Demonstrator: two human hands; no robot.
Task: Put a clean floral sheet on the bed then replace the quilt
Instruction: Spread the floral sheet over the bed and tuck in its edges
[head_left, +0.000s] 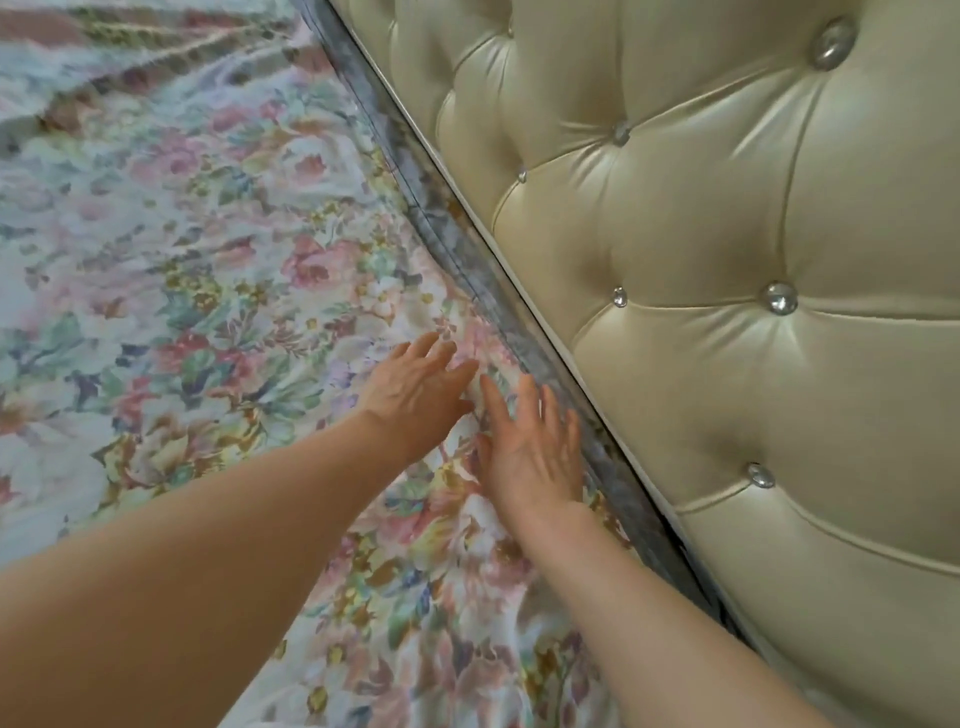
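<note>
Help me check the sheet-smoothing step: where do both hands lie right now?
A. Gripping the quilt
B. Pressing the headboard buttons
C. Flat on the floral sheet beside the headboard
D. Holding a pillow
C: the left hand and right hand lie open-fingered on the floral sheet, close to the tufted headboard.

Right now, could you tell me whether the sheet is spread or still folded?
Spread: the sheet lies flat up to the headboard, both hands flat on it.
</note>
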